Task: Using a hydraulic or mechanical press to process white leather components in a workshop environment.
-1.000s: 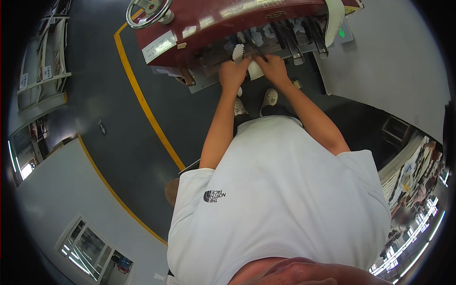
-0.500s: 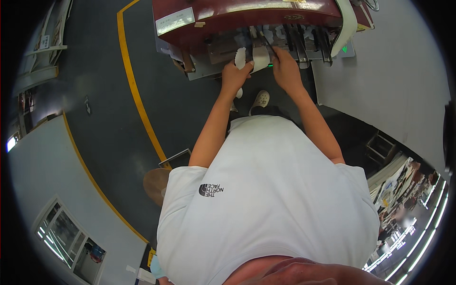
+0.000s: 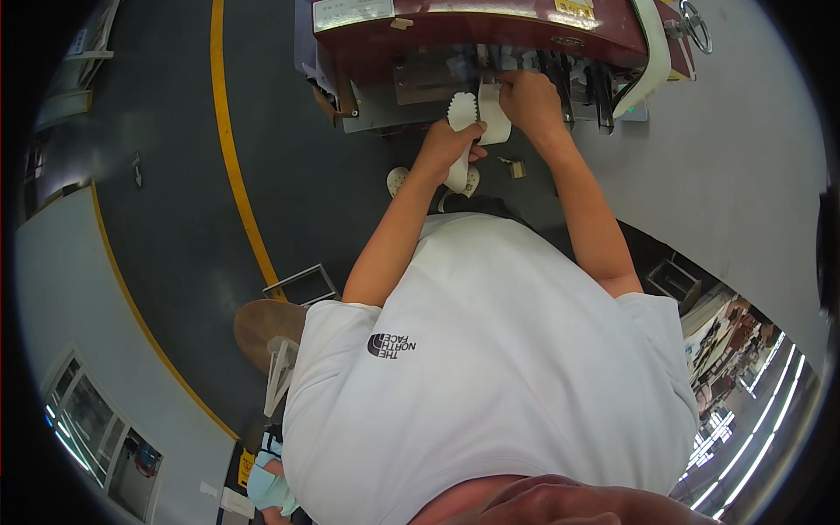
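Note:
My left hand [image 3: 451, 149] grips a white flat piece with a scalloped end [image 3: 462, 109]; its lower part hangs below my fingers. Just right of it, a plain white strip [image 3: 494, 118] extends down from the front of a dark red machine [image 3: 481, 31]. My right hand [image 3: 531, 101] is at the machine's front opening, fingers closed beside the strip's upper end. Whatever sits between those fingertips is hidden. Dark metal guides [image 3: 602, 96] stick out to the right of that hand.
A pale curved cover [image 3: 652, 66] and a handwheel [image 3: 696, 26] are on the machine's right side. A small brass-coloured block [image 3: 517, 169] shows below my hands. Behind me to the left stands a round brown stool [image 3: 267, 332]. Another person's light-blue clothing [image 3: 267, 486] appears at lower left.
My right hand has gone up toward the machine's opening, off a dark bar. My left hand has moved slightly right and down with its scalloped piece. The whole view has shifted.

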A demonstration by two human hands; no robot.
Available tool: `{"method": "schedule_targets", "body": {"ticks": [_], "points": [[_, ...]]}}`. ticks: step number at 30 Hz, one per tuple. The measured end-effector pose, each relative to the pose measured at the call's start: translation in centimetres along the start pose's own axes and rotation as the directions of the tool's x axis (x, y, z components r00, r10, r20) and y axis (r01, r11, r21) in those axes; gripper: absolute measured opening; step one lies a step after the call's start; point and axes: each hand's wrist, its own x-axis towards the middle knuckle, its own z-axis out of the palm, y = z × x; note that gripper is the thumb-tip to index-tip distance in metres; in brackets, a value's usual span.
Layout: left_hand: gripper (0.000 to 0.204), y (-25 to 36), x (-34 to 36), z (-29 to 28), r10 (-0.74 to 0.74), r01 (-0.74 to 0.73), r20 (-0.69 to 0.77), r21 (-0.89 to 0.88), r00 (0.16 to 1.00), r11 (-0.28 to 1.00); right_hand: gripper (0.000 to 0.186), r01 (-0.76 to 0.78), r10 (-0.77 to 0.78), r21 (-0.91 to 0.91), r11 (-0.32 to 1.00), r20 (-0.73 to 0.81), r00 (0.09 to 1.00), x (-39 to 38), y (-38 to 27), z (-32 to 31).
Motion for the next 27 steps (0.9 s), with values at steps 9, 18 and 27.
{"method": "schedule_targets", "body": {"ticks": [9,18,27], "points": [[0.025,-0.1,0.3,0.0,-0.006,0.008,0.027,-0.099,1.000,0.995,0.021,0.010,-0.013,-0.038,0.999,-0.082,0.997,1.0,0.7,2.6],[0.038,-1.8,-2.2,-2.6,-0.215,0.208,0.175,0.060,0.961,0.976,0.019,-0.041,0.127,0.825,0.564,-0.038,0.991,-7.4,2.5,3.3],[0.039,-1.6,-6.6,0.0,0.064,-0.063,0.014,-0.021,0.998,0.998,0.023,-0.212,-0.010,0.883,0.418,0.238,0.971,-13.8,-0.6,2.0]]}}
